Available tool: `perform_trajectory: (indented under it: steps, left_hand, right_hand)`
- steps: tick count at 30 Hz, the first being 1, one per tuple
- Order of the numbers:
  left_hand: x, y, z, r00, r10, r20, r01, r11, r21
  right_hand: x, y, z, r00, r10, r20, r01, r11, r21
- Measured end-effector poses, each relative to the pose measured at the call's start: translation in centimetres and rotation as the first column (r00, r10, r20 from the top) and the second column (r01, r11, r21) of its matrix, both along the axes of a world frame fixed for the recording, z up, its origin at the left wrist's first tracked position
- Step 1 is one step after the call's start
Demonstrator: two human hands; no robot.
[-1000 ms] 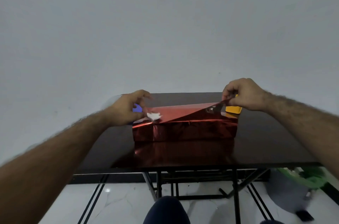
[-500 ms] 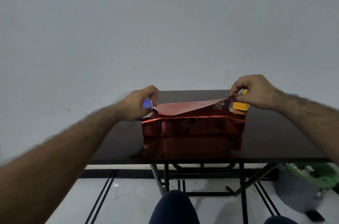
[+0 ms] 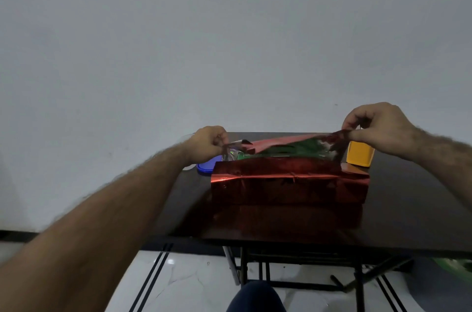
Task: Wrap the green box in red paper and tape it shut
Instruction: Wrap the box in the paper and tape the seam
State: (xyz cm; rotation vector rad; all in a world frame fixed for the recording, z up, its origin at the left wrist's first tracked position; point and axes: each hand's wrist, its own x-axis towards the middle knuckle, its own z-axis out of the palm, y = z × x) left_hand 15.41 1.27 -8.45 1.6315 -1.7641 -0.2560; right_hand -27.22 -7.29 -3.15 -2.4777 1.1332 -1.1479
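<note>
Here, both hands lift the far flap of paper over the box.

The left hand (image 3: 208, 144) and right hand (image 3: 378, 130) each pinch a corner of the red paper (image 3: 281, 178); the box (image 3: 304, 149), a green sliver, lies mid-table (image 3: 408, 209), long axis left to right. Pull both corners evenly toward the near side, taut and level, so the edge lands square. Tape is probably not applied yet.
</note>
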Motion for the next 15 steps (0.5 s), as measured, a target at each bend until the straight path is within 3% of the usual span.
perform_trajectory:
  steps: [4,8,15]
  left_hand:
    - [1.2,0.9,-0.8,0.985,0.000,-0.171,-0.006,0.999,-0.033]
    - [1.7,1.6,-1.2,0.974,0.036,-0.226,-0.050,0.997,-0.055]
    - [0.8,2.5,-0.5,0.958,-0.119,-0.261,0.143,0.987,0.077]
  right_hand:
    - [-0.3,0.1,0.0,1.000,0.010,-0.004,-0.010,1.000,0.017]
    - [-0.5,0.4,0.0,1.000,0.005,-0.002,-0.005,1.000,0.022]
    - [-0.6,0.4,0.2,0.999,-0.002,0.053,0.000,0.999,0.041]
